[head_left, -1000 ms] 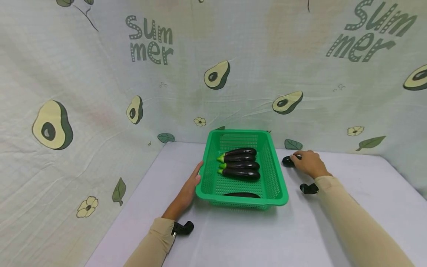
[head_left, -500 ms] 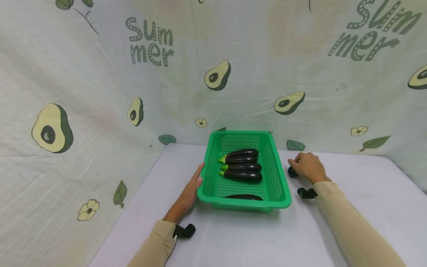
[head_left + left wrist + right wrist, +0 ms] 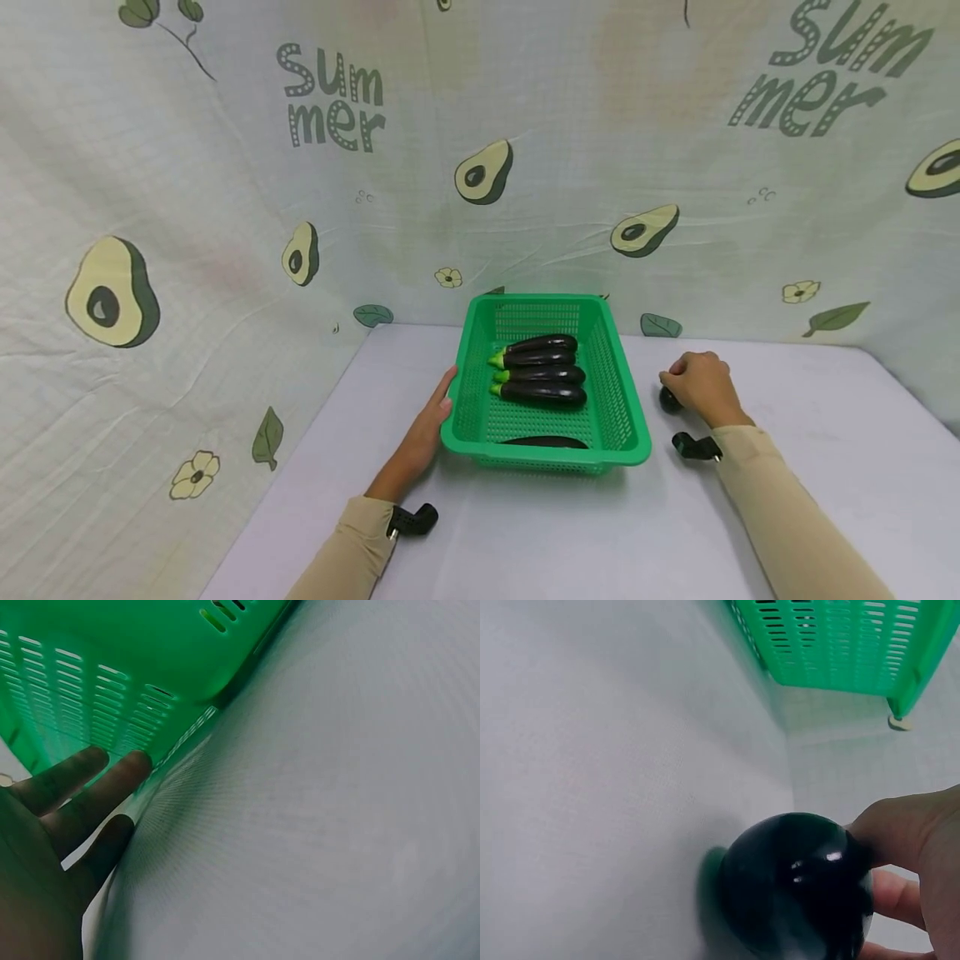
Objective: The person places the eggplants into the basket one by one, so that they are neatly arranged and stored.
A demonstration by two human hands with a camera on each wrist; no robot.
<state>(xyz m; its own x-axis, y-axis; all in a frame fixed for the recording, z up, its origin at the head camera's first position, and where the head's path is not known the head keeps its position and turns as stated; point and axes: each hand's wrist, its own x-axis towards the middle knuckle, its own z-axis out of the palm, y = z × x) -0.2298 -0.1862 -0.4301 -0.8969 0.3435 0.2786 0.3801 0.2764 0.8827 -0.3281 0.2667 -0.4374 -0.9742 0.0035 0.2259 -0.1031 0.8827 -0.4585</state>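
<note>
the right hand is curled over a glossy, dark purple eggplant that lies on the pale lilac tabletop, to the right of a green slotted plastic basket and clearly apart from it. in the right wrist view the fingers wrap the rounded end of the eggplant from above and behind; how much of its length is enclosed is hard to tell, as the head view hides nearly all of it under the hand.

the left hand lies flat against the left wall of the basket with its fingers straight and close together, pressing rather than gripping. four more dark eggplants with green caps lie side by side across the middle of the basket, and another lies along its near wall.

the skin of the eggplant looks smooth and shiny, so a hold on the rounded end alone could let it slide or swing out of the fingers, and it might roll off across the tabletop. the basket looks light; since the left hand only leans on one wall, a knock against the rim could shove or tip it and shift the eggplants inside.
</note>
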